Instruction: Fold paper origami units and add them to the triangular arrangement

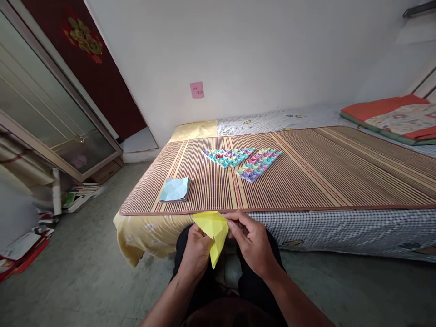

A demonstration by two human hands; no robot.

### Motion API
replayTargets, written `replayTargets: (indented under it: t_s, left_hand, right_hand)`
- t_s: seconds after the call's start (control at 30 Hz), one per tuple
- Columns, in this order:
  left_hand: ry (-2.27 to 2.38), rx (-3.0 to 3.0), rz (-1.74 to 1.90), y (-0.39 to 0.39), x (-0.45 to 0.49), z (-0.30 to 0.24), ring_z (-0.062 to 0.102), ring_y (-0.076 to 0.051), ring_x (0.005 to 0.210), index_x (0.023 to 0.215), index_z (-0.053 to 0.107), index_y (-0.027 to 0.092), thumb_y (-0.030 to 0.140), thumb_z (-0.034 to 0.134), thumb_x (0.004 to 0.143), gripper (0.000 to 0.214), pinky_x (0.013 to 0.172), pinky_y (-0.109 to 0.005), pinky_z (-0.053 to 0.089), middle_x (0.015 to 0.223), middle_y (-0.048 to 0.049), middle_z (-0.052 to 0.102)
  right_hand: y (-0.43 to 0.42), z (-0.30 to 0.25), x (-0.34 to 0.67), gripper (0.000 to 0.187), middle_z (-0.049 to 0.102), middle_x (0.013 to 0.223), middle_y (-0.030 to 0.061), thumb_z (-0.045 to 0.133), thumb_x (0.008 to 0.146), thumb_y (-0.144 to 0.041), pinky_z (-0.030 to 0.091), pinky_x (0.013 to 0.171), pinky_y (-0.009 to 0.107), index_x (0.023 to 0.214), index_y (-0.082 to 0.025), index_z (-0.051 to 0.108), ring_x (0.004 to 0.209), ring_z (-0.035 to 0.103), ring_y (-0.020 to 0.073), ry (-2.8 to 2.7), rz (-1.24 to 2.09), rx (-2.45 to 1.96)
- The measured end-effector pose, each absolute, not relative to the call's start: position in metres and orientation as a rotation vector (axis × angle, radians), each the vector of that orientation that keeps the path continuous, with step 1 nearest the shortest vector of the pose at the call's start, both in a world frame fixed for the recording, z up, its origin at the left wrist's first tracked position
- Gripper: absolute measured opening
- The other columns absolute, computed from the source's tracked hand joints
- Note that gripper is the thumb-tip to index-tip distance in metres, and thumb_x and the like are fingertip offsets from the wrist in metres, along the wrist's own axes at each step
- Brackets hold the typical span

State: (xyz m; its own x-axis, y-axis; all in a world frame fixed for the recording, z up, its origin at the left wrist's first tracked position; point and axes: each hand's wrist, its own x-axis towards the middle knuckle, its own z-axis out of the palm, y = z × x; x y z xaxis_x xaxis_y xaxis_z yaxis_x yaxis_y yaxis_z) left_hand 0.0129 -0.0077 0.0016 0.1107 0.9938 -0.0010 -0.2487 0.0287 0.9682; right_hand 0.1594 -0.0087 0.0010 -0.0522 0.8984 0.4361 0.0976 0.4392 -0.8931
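Observation:
A partly folded sheet of yellow origami paper [214, 229] is held between my two hands, just in front of the bed's near edge. My left hand [197, 250] is closed on its lower left side, with the fingertips partly behind the paper. At the paper's right corner, my right hand [250, 238] pinches it between thumb and fingers. Beyond them on the mat lies a stack of light blue creased paper squares [174, 189]. Farther back sit two clusters of multicoloured folded paper pieces, a left cluster [227, 157] and a right cluster [259, 164].
A striped bamboo mat [306, 177] covers the bed, over a checked sheet [327, 231] and a yellow cloth [150, 231]. Folded bedding [395, 116] lies at the far right. A pink note [196, 90] is on the wall. Books [80, 195] stand on the floor at left.

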Motion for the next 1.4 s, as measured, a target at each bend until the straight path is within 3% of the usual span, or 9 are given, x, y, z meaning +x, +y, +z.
replayTargets:
  t_s: [0.27, 0.47, 0.63, 0.83, 0.97, 1.1, 1.2, 1.33, 1.4]
  left_hand:
    - [0.978, 0.965, 1.198, -0.008, 0.01, 0.007, 0.07, -0.02, 0.066, 0.094, 0.078, 0.017, 0.025, 0.082, 0.072, 0.024, 0.057, -0.026, 0.052, 0.075, -0.0038, 0.077]
    - [1.008, 1.072, 1.249, -0.01, 0.008, 0.003, 0.065, -0.017, 0.057, 0.108, 0.078, 0.018, 0.028, 0.084, 0.073, 0.036, 0.054, -0.027, 0.052, 0.08, -0.0042, 0.078]
    - [1.123, 1.342, 1.288, -0.013, 0.006, 0.011, 0.07, -0.022, 0.08, 0.102, 0.079, 0.019, 0.025, 0.086, 0.073, 0.03, 0.068, -0.028, 0.054, 0.096, -0.0066, 0.079]
    - [1.12, 1.404, 1.287, -0.013, 0.003, 0.013, 0.061, -0.016, 0.068, 0.094, 0.076, 0.018, 0.024, 0.082, 0.078, 0.019, 0.06, -0.023, 0.047, 0.078, -0.0011, 0.071]
    - [1.089, 1.318, 1.237, -0.011, 0.004, 0.008, 0.062, -0.016, 0.066, 0.104, 0.074, 0.018, 0.026, 0.079, 0.08, 0.026, 0.062, -0.025, 0.05, 0.089, -0.0034, 0.073]
    - [1.022, 1.316, 1.227, -0.012, 0.003, 0.006, 0.066, -0.018, 0.083, 0.109, 0.075, 0.017, 0.021, 0.077, 0.08, 0.03, 0.077, -0.026, 0.052, 0.105, -0.0072, 0.076]
    - [1.04, 1.302, 1.227, -0.012, 0.001, 0.006, 0.065, -0.018, 0.08, 0.109, 0.076, 0.017, 0.02, 0.076, 0.08, 0.029, 0.071, -0.025, 0.05, 0.1, -0.0064, 0.076]
    - [1.152, 1.334, 1.265, -0.01, 0.0, 0.007, 0.064, -0.019, 0.076, 0.098, 0.075, 0.017, 0.018, 0.076, 0.075, 0.023, 0.068, -0.026, 0.049, 0.091, -0.0042, 0.075]
    - [1.182, 1.41, 1.259, -0.009, 0.0, 0.008, 0.065, -0.02, 0.078, 0.097, 0.075, 0.018, 0.015, 0.072, 0.075, 0.022, 0.069, -0.027, 0.049, 0.091, -0.0044, 0.075]
  right_hand:
    - [-0.009, -0.006, 0.157, 0.013, 0.071, 0.089, 0.0051, 0.059, 0.1, -0.028, 0.058, 0.068, 0.028, 0.099, -0.022, 0.071, 0.077, 0.07, 0.0189, -1.437, 0.865, -0.953]
    - [-0.008, -0.006, 0.159, 0.014, 0.07, 0.088, 0.0034, 0.061, 0.1, -0.03, 0.056, 0.069, 0.028, 0.1, -0.022, 0.073, 0.076, 0.067, 0.0176, -1.389, 0.997, -0.902]
    - [-0.003, -0.008, 0.161, 0.014, 0.07, 0.085, 0.0025, 0.068, 0.096, -0.035, 0.055, 0.069, 0.027, 0.095, -0.021, 0.073, 0.077, 0.066, 0.0176, -1.301, 1.123, -0.856]
    - [-0.003, -0.006, 0.164, 0.011, 0.069, 0.098, 0.0044, 0.065, 0.097, -0.026, 0.055, 0.081, 0.029, 0.095, -0.024, 0.075, 0.098, 0.068, 0.021, -1.336, 1.043, -0.791]
    - [-0.004, -0.008, 0.162, 0.008, 0.07, 0.103, 0.0046, 0.068, 0.096, -0.026, 0.055, 0.083, 0.031, 0.099, -0.025, 0.074, 0.098, 0.069, 0.0212, -1.341, 1.058, -0.8]
    - [-0.002, -0.012, 0.161, 0.007, 0.069, 0.1, 0.0043, 0.067, 0.095, -0.026, 0.055, 0.08, 0.031, 0.096, -0.024, 0.073, 0.094, 0.068, 0.021, -1.343, 1.042, -0.828]
    - [-0.003, -0.008, 0.163, 0.01, 0.068, 0.1, 0.0039, 0.063, 0.096, -0.022, 0.054, 0.078, 0.03, 0.094, -0.024, 0.073, 0.094, 0.068, 0.02, -1.403, 0.964, -0.832]
    - [-0.01, 0.004, 0.165, 0.015, 0.069, 0.114, 0.0057, 0.064, 0.095, -0.021, 0.055, 0.086, 0.033, 0.107, -0.026, 0.072, 0.11, 0.067, 0.023, -1.522, 0.85, -0.845]
    - [-0.014, 0.008, 0.165, 0.032, 0.065, 0.127, 0.0079, 0.073, 0.089, -0.023, 0.055, 0.096, 0.037, 0.121, -0.026, 0.068, 0.12, 0.064, 0.0264, -1.609, 0.781, -0.85]
